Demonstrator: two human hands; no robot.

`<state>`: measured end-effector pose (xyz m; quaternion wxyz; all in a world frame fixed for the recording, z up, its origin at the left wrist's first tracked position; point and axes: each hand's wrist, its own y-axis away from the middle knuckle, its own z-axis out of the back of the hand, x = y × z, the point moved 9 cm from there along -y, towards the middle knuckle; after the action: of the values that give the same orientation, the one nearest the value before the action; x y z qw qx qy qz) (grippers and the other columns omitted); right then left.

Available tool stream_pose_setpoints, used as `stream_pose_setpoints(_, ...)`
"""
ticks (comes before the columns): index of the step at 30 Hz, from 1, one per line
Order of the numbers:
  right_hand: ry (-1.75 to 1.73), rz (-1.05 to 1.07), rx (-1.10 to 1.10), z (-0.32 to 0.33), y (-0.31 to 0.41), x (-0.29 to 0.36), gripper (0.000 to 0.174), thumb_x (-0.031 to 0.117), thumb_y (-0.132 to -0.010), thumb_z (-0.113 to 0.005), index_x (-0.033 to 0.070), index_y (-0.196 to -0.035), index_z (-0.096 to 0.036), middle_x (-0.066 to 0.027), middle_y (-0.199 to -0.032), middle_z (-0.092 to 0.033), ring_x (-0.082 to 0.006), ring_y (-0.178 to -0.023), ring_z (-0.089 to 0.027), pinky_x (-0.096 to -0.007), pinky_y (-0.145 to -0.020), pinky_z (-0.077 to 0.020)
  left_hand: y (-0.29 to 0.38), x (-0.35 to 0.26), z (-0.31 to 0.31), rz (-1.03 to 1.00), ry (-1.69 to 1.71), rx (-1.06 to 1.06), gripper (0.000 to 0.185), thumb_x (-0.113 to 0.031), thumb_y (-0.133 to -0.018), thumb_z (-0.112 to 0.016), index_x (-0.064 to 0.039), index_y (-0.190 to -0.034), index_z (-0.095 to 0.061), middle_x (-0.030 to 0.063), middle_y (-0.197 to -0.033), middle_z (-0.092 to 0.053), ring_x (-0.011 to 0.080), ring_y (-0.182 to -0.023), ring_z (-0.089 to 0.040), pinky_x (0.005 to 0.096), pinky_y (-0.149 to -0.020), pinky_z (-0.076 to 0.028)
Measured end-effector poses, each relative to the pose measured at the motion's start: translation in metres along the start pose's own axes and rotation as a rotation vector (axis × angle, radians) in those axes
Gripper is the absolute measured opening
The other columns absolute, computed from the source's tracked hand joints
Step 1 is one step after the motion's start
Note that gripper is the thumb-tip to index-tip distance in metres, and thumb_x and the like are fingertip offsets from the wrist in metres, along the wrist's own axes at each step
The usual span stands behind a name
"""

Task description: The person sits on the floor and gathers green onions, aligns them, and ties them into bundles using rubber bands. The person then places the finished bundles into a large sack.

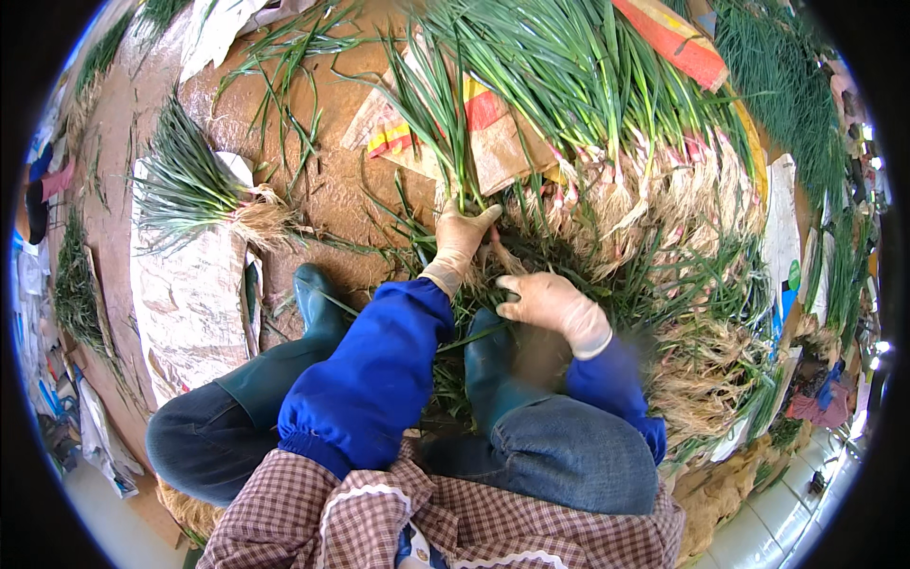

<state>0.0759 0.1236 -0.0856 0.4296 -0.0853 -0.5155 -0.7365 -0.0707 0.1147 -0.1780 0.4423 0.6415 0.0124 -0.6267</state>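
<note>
My left hand (458, 231), in a pale glove, grips a few green garlic stalks (461, 160) near their base. Their leaves point away from me, and roots (506, 257) hang below the hand. Just to the right, my gloved right hand (551, 306) is close to those roots, with thumb and forefinger slightly apart and nothing visible between them. Beyond it lies a large pile of green garlic (590, 85), with pinkish stem bases and pale, stringy roots toward me. Loose leaves and trimmings (640, 277) cover the ground under both hands.
A bundle of green garlic (206, 185) rests on a white woven sack (192, 313) at left. My rubber boots (318, 299) flank the trimmings. More rooted plants (704, 377) lie at right. A printed sack (498, 135) lies beyond my left hand. People are partly visible at both rims.
</note>
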Motion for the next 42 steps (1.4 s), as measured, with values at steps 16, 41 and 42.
stream_pose_setpoints(16,-0.286,-0.168,-1.053,0.05,0.011,-0.019,0.023,0.027,-0.09,-0.059,0.004,-0.092,-0.065,-0.015,-0.083,-0.062,-0.0334,-0.077,-0.061,-0.0371,-0.07,-0.0484,0.103,-0.026,-0.005,0.203,0.328,0.444,0.027,-0.028,-0.095,-0.058,-0.003,-0.085,-0.064,0.0034,-0.067,-0.062,0.0064,-0.048,-0.047,0.0207,-0.044,-0.037)
stream_pose_setpoints(41,-0.557,0.029,-0.9,0.11,0.047,-0.012,0.029,0.033,-0.09,-0.06,0.005,-0.095,-0.066,-0.0145,-0.086,-0.065,-0.0272,-0.075,-0.063,-0.0327,-0.072,-0.0495,0.106,-0.064,-0.059,0.407,0.753,0.795,0.016,-0.021,-0.096,-0.055,-0.005,-0.099,-0.055,0.0065,-0.08,-0.064,0.0174,-0.064,-0.061,0.0338,-0.066,-0.056)
stream_pose_setpoints(42,-0.352,0.002,-0.95,0.11,0.048,-0.008,0.029,0.031,-0.089,-0.061,0.004,-0.094,-0.065,-0.0165,-0.087,-0.065,-0.0309,-0.077,-0.063,-0.0344,-0.071,-0.0501,0.103,-0.059,-0.054,0.356,0.678,0.713,0.016,-0.02,-0.096,-0.054,-0.005,-0.099,-0.055,0.0058,-0.078,-0.063,0.0166,-0.062,-0.06,0.0331,-0.065,-0.056)
